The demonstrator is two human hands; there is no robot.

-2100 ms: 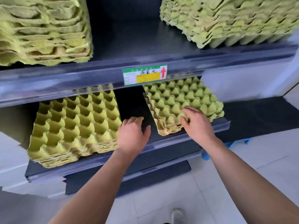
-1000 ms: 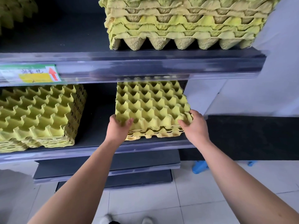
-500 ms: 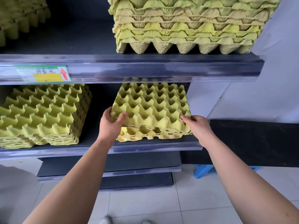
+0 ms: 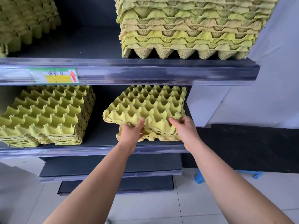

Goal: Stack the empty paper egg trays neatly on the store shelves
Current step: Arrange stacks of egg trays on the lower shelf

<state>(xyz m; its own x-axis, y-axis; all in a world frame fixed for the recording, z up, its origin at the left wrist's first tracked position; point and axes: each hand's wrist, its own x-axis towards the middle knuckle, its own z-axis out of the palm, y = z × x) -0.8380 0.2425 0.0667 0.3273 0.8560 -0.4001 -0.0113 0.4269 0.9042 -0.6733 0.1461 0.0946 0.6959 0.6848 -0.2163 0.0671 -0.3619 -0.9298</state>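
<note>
A yellow-green paper egg tray (image 4: 148, 104) is lifted and skewed to the left above a short stack of trays (image 4: 155, 136) on the middle shelf (image 4: 100, 150). My left hand (image 4: 131, 132) grips the lifted tray's front edge, thumb on top and fingers underneath. My right hand (image 4: 186, 128) pinches the front right part of the same tray. A taller stack of trays (image 4: 47, 117) stands to the left on the same shelf.
The upper shelf (image 4: 145, 71) holds a tall tray stack (image 4: 186, 31) on the right and another (image 4: 27, 21) on the left. A green price label (image 4: 55, 75) sits on its rail. Lower dark shelves (image 4: 110, 172), a blue stool (image 4: 199, 177) and white floor tiles lie below.
Both hands moved inward along the front edge and raised the top tray off the short stack. It has swung so its left corner overhangs the stack.
</note>
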